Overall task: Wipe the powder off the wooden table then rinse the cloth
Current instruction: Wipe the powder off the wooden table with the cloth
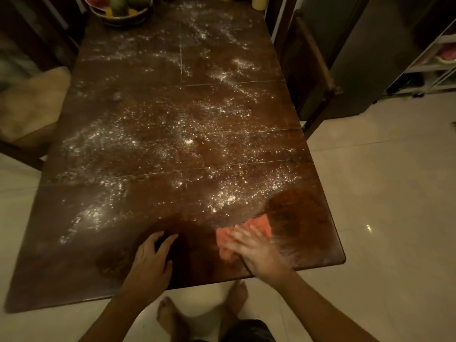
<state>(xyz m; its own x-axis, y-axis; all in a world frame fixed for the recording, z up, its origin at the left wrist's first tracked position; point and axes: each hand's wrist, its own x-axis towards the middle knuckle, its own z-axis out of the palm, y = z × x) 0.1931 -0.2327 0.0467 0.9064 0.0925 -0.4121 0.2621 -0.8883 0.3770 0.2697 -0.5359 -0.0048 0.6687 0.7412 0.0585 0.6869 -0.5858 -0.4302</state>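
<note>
Powdered wooden table (74, 262), fruit basket (121, 16) beyond; right hand (256, 250) flat on cloth (259, 224), left hand (150, 260) spread, empty.

open powdered table (158, 114) ahead, fruit basket (121, 11) at far end, chair (313, 70) along right edge

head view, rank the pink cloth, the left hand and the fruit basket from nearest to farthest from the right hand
1. pink cloth, directly under the right hand, touching it.
2. left hand, beside it at the near edge of the table.
3. fruit basket, at the far left corner.
</note>
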